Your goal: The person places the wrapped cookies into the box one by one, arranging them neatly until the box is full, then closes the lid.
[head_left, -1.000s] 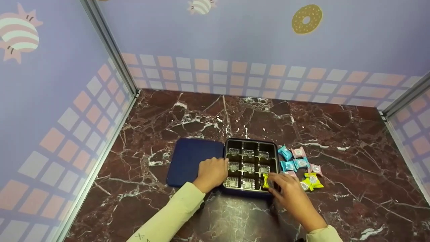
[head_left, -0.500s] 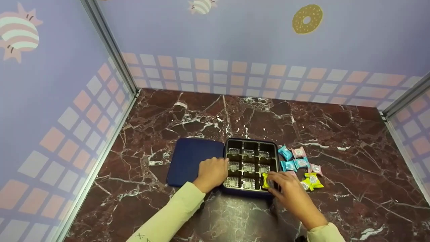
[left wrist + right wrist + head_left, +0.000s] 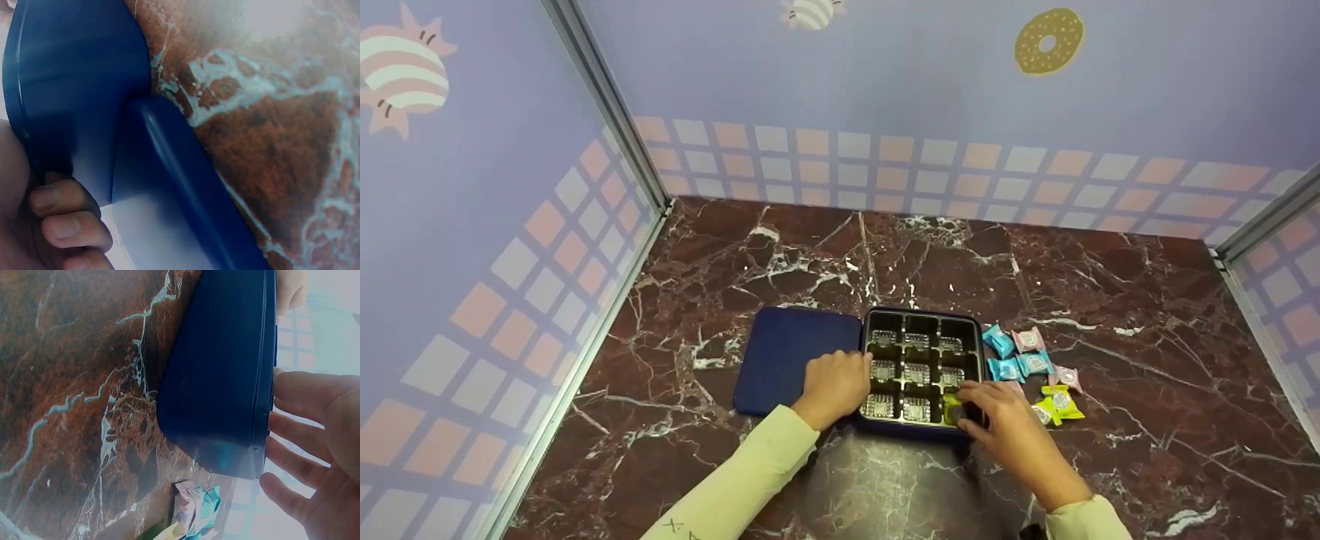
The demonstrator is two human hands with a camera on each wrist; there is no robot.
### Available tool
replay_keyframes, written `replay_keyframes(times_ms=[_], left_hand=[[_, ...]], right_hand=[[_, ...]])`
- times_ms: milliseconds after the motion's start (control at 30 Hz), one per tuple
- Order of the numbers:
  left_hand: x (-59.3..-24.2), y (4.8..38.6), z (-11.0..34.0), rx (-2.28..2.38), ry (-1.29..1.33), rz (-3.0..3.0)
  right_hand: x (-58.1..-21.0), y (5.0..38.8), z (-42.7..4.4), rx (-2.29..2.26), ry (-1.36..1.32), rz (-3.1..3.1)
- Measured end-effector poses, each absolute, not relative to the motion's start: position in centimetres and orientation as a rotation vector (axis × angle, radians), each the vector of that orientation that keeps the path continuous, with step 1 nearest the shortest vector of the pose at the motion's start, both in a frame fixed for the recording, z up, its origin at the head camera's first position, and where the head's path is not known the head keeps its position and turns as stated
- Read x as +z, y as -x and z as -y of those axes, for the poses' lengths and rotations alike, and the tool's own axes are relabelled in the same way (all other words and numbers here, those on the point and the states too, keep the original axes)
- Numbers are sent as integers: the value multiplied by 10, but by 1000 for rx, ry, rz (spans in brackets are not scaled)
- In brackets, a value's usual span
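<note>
A navy box [image 3: 921, 433] with a nine-compartment tray [image 3: 916, 384] stands beside its lid [image 3: 791, 360]. My left hand [image 3: 834, 384] grips the box's left rim; the left wrist view shows its curled fingers [image 3: 64, 225] against the box wall [image 3: 76, 84]. My right hand [image 3: 1006, 420] pinches a yellow-wrapped candy [image 3: 951, 410] in the front right compartment, partly covering it. From the right wrist view, fingers [image 3: 301, 433] reach over the rim of the box [image 3: 219, 365], and the candy they hold is hidden.
Right of the box lie several wrapped candies: blue [image 3: 1035, 363], pink [image 3: 1027, 340] and yellow [image 3: 1063, 403], one pink piece partly behind the right hand. Patterned panels [image 3: 885, 90] enclose the marble surface [image 3: 825, 247] at the back and both sides.
The yellow candy sits lower in the front right compartment and looks darker, with the right fingers still at it. My left hand has kept its place on the box.
</note>
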State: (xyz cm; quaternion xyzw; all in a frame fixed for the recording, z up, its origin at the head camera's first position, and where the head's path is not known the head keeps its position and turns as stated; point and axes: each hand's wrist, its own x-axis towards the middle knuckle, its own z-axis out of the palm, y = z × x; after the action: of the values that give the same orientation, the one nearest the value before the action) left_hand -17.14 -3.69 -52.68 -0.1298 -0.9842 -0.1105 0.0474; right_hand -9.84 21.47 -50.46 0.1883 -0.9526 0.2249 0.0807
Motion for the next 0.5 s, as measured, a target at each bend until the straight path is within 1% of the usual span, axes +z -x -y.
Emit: replay_keyframes(times_ms=[167, 500], left_hand=[[-527, 172, 37, -339, 403, 3004], [-528, 172, 38, -335, 406, 3008]], right_hand=[[-504, 98, -215, 698, -518, 2879], [-506, 98, -217, 669, -537, 2801]])
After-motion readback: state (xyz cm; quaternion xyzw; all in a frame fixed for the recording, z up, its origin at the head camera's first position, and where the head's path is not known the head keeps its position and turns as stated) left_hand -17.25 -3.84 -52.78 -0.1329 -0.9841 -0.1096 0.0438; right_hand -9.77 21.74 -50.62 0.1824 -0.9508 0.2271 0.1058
